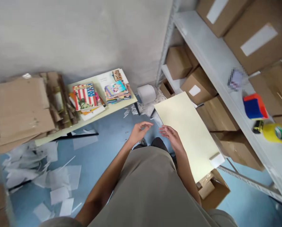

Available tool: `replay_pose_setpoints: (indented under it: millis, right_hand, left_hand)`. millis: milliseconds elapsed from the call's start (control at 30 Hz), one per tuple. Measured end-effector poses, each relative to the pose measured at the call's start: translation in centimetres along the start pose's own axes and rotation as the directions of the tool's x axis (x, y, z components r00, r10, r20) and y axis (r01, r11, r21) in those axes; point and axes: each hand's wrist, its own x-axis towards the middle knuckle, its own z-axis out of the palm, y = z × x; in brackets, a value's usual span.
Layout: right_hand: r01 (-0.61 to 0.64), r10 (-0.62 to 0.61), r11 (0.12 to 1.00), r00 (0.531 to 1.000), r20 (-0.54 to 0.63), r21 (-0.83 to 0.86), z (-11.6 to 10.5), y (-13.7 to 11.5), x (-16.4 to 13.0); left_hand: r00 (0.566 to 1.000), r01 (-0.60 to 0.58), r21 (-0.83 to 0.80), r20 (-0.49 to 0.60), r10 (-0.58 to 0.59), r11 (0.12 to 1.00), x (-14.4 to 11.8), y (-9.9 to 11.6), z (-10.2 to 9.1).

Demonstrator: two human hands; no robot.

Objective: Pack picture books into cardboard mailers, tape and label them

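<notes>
Counter (190,126) with a pale yellow top stands between three and four o'clock of the view's centre. Grey metal shelving (199,36) runs along its far side from one to four o'clock, stocked with cardboard boxes (247,28), several bearing white labels. A second counter (116,106) extends between nine and ten o'clock, in front of a pale wall. On its nine o'clock end lies a pile of flattened cardboard (20,104). Loose paper (73,176) is scattered over the blue floor at eight o'clock. An open-topped carton (222,189) sits between four and five o'clock, partly beneath the first counter's edge. Two stacks of books rest on the second counter at ten o'clock: one topped by a flag cover (84,94), the other by a blue cover (118,88). A white roll (147,94) is noted at twelve o'clock. Left grip (139,132), at six o'clock, is released, fingers loosely curved. Right grip (172,136), at four o'clock, is likewise released, at the first counter's near edge; contact cannot be determined. A small white box (217,160) occupies that counter's four o'clock corner. Yellow tape (270,131) lies on the shelving at three o'clock.
</notes>
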Motion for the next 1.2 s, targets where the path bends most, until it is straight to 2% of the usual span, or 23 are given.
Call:
replay_pose_setpoints:
  millis: [133, 233, 333, 433, 533, 633, 700, 767, 867, 967, 1100, 1200]
  right_hand:
    - [-0.028, 0.053, 0.989, 0.984, 0.172, -0.146, 4.9, -2.5, 5.0]
    - [-0.023, 0.084, 0.974, 0.960, 0.265, -0.225, 8.1, -3.7, 9.4]
    - [0.001, 0.103, 0.958, 0.931, 0.349, -0.286, 11.1, -4.1, 14.7]
    - [0.061, 0.102, 0.927, 0.909, 0.404, -0.371, 14.1, -3.8, 20.8]
    - [0.147, 0.094, 0.828, 0.915, 0.392, -0.541, 17.1, -3.5, 27.1]
    - [0.217, 0.089, 0.642, 0.932, 0.352, -0.736, 19.5, -3.5, 32.8]
    - [0.262, 0.108, 0.548, 0.919, 0.378, -0.794, 20.7, -3.5, 35.8]
    - [0.322, 0.134, 0.534, 0.881, 0.454, -0.782, 21.5, -3.4, 38.1]
    - [0.382, 0.171, 0.538, 0.824, 0.541, -0.752, 22.4, -2.7, 40.1]
    - [0.382, 0.214, 0.453, 0.830, 0.515, -0.805, 23.2, -1.9, 40.5]
    - [0.442, 0.136, 0.385, 0.841, 0.524, -0.810, 23.8, -1.6, 40.1]
    - [0.438, 0.154, 0.362, 0.843, 0.516, -0.823, 23.9, -2.1, 40.2]
  left_hand:
    - [0.973, 0.057, -0.147, -0.211, -0.088, 0.987, -0.5, -1.7, -4.8]
    - [0.940, 0.071, -0.203, -0.315, -0.134, 0.977, -0.1, -2.7, -7.8]
    - [0.904, 0.068, -0.211, -0.401, -0.150, 0.975, 1.0, -3.4, -11.1]
    - [0.844, 0.084, -0.195, -0.508, -0.174, 0.977, 2.8, -4.4, -14.8]
    - [0.764, 0.191, -0.150, -0.598, -0.243, 0.970, 5.7, -5.6, -18.7]
    - [0.678, 0.392, -0.068, -0.653, -0.338, 0.918, 9.4, -7.1, -22.2]
    - [0.640, 0.509, 0.004, -0.670, -0.376, 0.861, 11.9, -8.0, -23.9]
    - [0.633, 0.585, 0.084, -0.669, -0.390, 0.806, 14.1, -8.9, -25.0]
    - [0.665, 0.620, 0.187, -0.642, -0.383, 0.762, 16.5, -10.0, -25.6]
    - [0.693, 0.613, 0.220, -0.610, -0.384, 0.758, 17.4, -10.7, -25.6]
    - [0.727, 0.588, 0.236, -0.574, -0.377, 0.774, 17.4, -11.2, -25.5]
    - [0.721, 0.607, 0.254, -0.575, -0.387, 0.753, 17.3, -11.1, -25.6]
